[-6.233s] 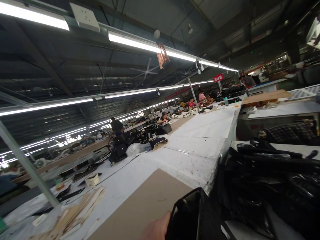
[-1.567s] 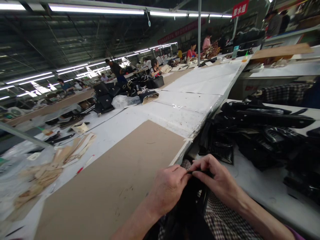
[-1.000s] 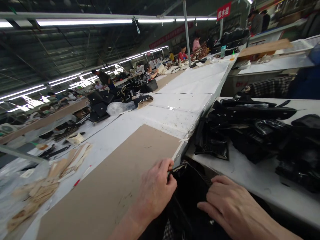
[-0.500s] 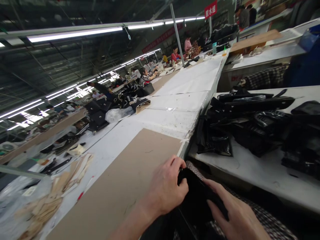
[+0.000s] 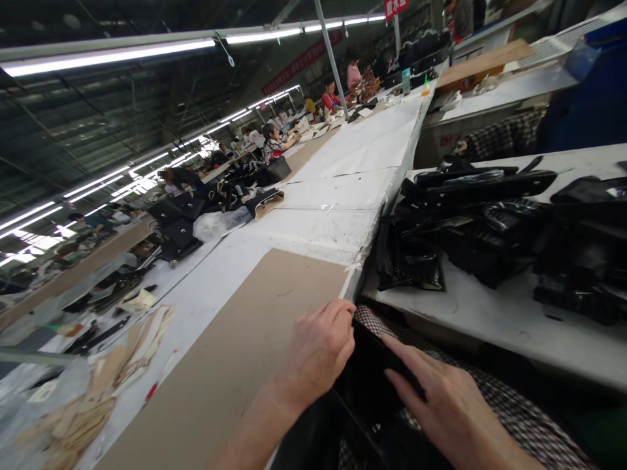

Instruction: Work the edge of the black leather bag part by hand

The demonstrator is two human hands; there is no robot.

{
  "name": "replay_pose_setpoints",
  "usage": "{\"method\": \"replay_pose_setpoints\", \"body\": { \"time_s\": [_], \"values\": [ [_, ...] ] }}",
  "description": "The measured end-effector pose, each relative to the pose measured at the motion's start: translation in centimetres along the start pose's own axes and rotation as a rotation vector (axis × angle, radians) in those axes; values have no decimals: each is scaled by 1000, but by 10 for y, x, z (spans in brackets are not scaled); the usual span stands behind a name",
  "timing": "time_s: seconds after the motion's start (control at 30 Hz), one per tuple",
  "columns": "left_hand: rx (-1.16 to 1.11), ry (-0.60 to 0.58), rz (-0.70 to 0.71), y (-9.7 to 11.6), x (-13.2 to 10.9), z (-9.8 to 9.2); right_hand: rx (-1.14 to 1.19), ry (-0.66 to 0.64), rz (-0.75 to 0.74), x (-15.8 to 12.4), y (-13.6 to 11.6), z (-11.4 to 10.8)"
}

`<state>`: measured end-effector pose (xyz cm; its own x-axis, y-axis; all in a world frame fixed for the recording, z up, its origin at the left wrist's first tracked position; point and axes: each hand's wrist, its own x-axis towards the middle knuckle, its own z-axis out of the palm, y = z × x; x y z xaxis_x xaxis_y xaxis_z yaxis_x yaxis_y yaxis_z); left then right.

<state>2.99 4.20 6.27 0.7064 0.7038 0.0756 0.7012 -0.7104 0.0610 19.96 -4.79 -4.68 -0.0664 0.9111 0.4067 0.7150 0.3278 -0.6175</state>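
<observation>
A black item [image 5: 365, 385], perhaps a bag, lies at the table's edge, low in the view and over checkered cloth. My left hand [image 5: 321, 346] is closed on its upper left edge, with the fingers curled over. On the right side of the same item, my right hand [image 5: 435, 391] pinches the rim between thumb and fingers. The lower part of the black item is dark and partly cut off by the frame.
A beige board [image 5: 235, 346] lies on the long white table [image 5: 343, 189]. Tan strips [image 5: 93, 398] and a red-tipped pen [image 5: 153, 390] are at left. Black goods [image 5: 490, 228] fill a side table [image 5: 490, 320]. Several people work far off.
The view has shifted slightly, so the surroundings sit a little further left and up. My left thumb, visible before, is now hidden. Both hands keep hold of the black item.
</observation>
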Motion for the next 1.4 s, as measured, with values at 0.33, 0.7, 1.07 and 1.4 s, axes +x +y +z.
{"method": "replay_pose_setpoints", "body": {
  "time_s": [0.33, 0.7, 1.07, 1.4],
  "values": [
    [-87, -37, -73, -1, 1, 0, -31, 21, -13, 14, 13, -6],
    [-101, -18, -76, 5, 4, -5, 131, -48, -15, 27, 10, -13],
    [-181, 32, -27, -1, 2, -3, 337, -12, -59, 30, 3, -9],
    [-303, 107, -67, -1, -4, 6, 423, 16, 34, 29, 3, -2]
  ]
}}
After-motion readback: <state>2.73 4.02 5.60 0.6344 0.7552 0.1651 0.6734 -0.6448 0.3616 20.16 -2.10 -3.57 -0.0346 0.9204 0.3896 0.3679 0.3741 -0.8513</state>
